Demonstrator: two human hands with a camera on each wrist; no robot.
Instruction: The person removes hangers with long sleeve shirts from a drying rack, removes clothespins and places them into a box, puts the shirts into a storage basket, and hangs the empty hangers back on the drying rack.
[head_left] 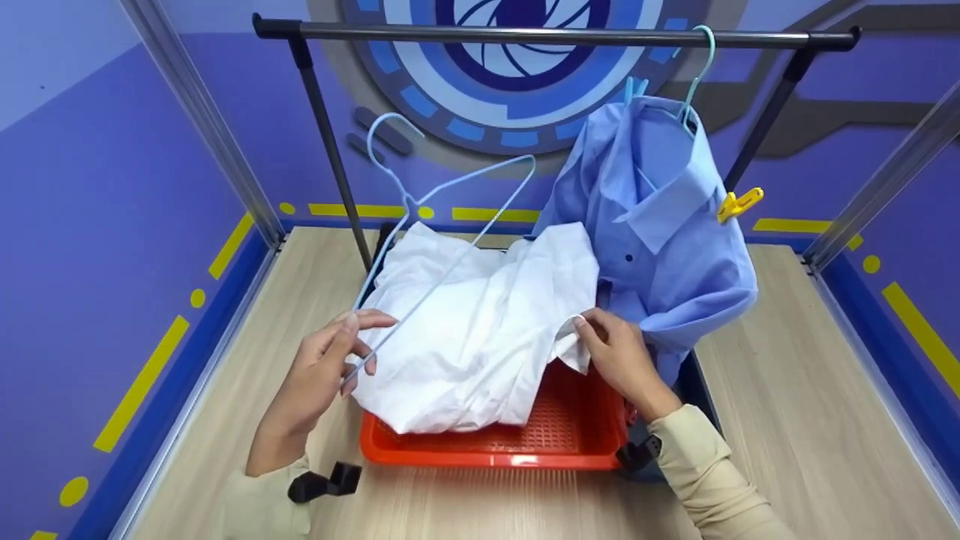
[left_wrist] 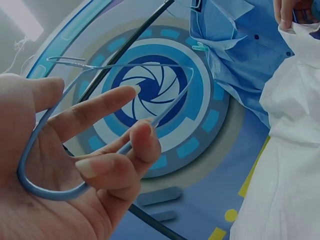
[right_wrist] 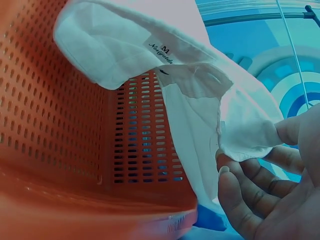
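Note:
A light blue wire hanger [head_left: 495, 217] rises from my left hand [head_left: 322, 367], its hook up and to the left. In the left wrist view the curled fingers [left_wrist: 145, 142] of that hand hook round one end of the hanger [left_wrist: 55, 194], and the index finger points outward. A white shirt [head_left: 465, 337] lies crumpled over the red basket [head_left: 495, 459]. My right hand [head_left: 619, 352] pinches the shirt's collar at its right side. From the right wrist, the collar [right_wrist: 250, 130] shows between thumb and fingers, with a size M label [right_wrist: 162, 51] inside.
A blue shirt [head_left: 675, 247] hangs from a black rail [head_left: 480, 34] on a green hanger [head_left: 705, 60]. A yellow clothespin [head_left: 739, 204] grips its shoulder. Behind the red basket's right side stands a dark bin [head_left: 701, 390]. Purple walls [head_left: 112, 225] enclose the wooden table [head_left: 810, 420].

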